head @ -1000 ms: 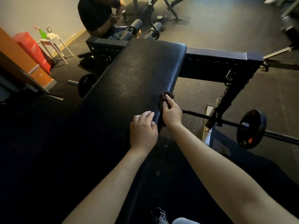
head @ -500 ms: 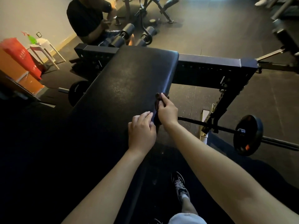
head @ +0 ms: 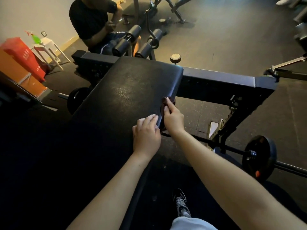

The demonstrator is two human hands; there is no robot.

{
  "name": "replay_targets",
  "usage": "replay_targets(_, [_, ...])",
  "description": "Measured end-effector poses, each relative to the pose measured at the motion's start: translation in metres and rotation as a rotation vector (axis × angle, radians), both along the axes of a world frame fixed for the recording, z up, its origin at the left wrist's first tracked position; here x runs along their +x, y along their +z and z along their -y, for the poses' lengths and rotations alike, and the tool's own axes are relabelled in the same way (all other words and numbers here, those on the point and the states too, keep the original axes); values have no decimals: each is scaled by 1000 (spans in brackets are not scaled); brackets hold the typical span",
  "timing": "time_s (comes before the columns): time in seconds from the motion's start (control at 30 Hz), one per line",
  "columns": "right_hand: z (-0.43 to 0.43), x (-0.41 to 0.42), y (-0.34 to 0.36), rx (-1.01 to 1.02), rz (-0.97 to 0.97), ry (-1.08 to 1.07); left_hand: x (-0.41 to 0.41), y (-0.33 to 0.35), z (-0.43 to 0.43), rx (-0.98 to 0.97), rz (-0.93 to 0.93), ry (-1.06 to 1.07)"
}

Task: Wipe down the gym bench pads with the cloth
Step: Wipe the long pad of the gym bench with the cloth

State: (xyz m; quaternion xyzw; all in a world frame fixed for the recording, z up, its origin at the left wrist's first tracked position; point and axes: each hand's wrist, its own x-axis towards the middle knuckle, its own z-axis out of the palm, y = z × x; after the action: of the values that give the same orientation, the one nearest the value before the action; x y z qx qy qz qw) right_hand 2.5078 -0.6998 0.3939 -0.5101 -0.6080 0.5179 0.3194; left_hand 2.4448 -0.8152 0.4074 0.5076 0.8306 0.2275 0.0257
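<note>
Head view: the cloth is gripped by the right hand against the bench pad edge; just beside it, the left hand is laid flat, fingers relaxed.

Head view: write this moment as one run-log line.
right hand: holds cloth against bench pad right edge | left hand: rests on its top | stage: wiping

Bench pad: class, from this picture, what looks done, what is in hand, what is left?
Done: unclear; the pad shows no sure wipe marks. In hand: the right hand holds the cloth against its right edge; the left hand rests on top. Left: probably the edge beyond the cloth.
</note>
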Motion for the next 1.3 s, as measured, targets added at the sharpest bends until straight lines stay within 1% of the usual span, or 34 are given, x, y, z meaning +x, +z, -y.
replay_targets(0.1, [28, 14, -8, 76, -28, 100, -2, 0, -17, -1, 2, 21])
replay_targets(0.17, [28, 17, -11, 78, -60, 109, -4, 0, -25, -3, 0, 19])
replay_targets(0.3, [-35, -1, -5, 9, 5, 48, -9, -1, -43, -16, -18, 17])
replay_targets(0.4, [-77, -16, 0, -47, 16, -4, -10, -1, -56, -22, -34, 14])
replay_targets(0.47, [-75, -14, -1, -1, 43, 26, -11, -1, -63, -18, -22, 11])
replay_targets(0.57, [-53, -4, -8, 141, 78, 133, -14, -3, -77, 2, -8, 32])
replay_targets(0.63, [-60, -1, -12, 185, 91, 137, -15, -4, -90, 3, -1, 29])
replay_targets(0.7, [-87, -7, -7, 153, 103, 115, -16, -5, -104, 4, -3, 18])
replay_targets(0.8, [-140, -24, -4, 40, 43, 57, -20, -6, -124, 8, -18, 9])
replay_targets(0.87, [-157, -31, -5, 57, 87, 42, -22, -7, -134, 10, -24, 6])
replay_targets(0.93, [-150, -30, -8, 97, 114, 69, -25, -6, -142, 14, -14, 8])
replay_targets(1.07, [-135, -18, -17, 167, 97, 127, -29, -6, -163, 19, -8, 14])
replay_targets(1.3, [-215, -36, -12, 36, 78, 53, -34, -5, -208, -38, -26, -25])
